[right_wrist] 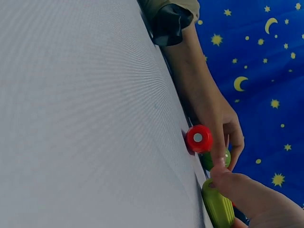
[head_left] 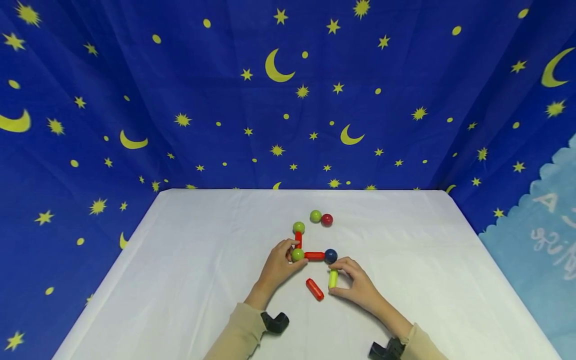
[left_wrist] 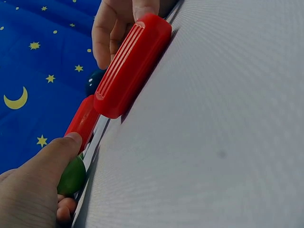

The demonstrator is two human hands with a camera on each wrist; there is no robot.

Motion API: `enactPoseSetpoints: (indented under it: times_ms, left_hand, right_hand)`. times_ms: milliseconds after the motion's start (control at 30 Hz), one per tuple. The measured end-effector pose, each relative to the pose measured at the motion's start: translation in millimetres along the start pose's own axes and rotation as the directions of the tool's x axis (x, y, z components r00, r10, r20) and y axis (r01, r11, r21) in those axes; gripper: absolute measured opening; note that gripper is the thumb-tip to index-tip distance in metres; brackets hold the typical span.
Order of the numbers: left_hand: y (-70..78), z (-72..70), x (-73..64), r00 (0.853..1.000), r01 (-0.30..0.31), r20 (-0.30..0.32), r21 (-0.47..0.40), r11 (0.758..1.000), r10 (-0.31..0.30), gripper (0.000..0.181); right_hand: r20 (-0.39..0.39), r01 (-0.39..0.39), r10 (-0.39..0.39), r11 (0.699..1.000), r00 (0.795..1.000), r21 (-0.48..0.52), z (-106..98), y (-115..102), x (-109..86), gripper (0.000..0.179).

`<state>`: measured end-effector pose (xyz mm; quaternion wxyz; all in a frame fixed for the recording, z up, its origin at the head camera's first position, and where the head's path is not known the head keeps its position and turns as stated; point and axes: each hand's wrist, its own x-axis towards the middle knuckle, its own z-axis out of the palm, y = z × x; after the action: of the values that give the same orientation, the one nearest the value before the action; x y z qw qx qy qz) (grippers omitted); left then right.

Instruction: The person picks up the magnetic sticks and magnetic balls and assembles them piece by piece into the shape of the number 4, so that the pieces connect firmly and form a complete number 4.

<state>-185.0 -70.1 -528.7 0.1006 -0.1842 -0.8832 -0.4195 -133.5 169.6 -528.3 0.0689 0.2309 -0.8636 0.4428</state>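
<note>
A green ball (head_left: 298,255) at the corner of an L-shaped piece is gripped by my left hand (head_left: 278,266). One red rod (head_left: 298,239) runs from it to another green ball (head_left: 299,227) behind. Another red rod (head_left: 315,256) leads right to a blue ball (head_left: 330,256). My right hand (head_left: 361,287) pinches a yellow-green rod (head_left: 333,279) between thumb and fingers, just in front of the blue ball. Whether the rod touches that ball I cannot tell. A loose red rod (left_wrist: 133,64) lies between the hands; its metal end disc shows in the right wrist view.
Behind the piece, a green ball (head_left: 315,216) and a red ball (head_left: 327,220) sit side by side on the white-covered table (head_left: 216,225). A blue curtain (head_left: 234,100) with stars and moons hangs beyond it and at the sides.
</note>
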Motion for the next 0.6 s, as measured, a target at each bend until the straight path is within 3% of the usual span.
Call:
enactPoseSetpoints:
  times_ms: [333, 600]
  left_hand:
    - [0.9, 0.7, -0.5, 1.000, 0.020, 0.009, -0.004, 1.000, -0.020, 0.045]
    - [1.1, 0.4, 0.2, 1.000, 0.005, -0.003, -0.004, 1.000, -0.005, 0.044]
  right_hand:
    - [-0.016, 0.080, -0.079, 0.986, 0.997, 0.149, -1.1, 7.6, -0.5, 0.044]
    - [-0.057, 0.100, -0.088, 0.959, 0.994, 0.266, -1.4, 7.3, 2.3, 0.041]
